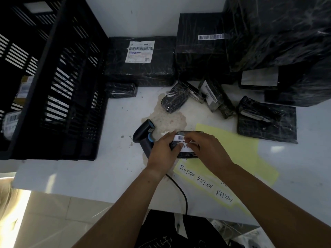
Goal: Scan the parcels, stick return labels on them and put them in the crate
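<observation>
Left hand [162, 151] gripped the left end of a small black film-wrapped parcel [188, 155], positioned over the white table [107, 176] just beside the black-and-blue handheld scanner [143, 135]. Right hand [206, 149] pinched a white paper return label [187, 149] against the parcel's top face. Black slatted plastic crate [53, 86] stood well apart at the table's left.

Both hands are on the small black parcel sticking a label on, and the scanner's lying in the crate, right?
No. The head view shows the scanner lying on the table, outside the crate. The left hand and right hand are on the small black parcel.
</observation>
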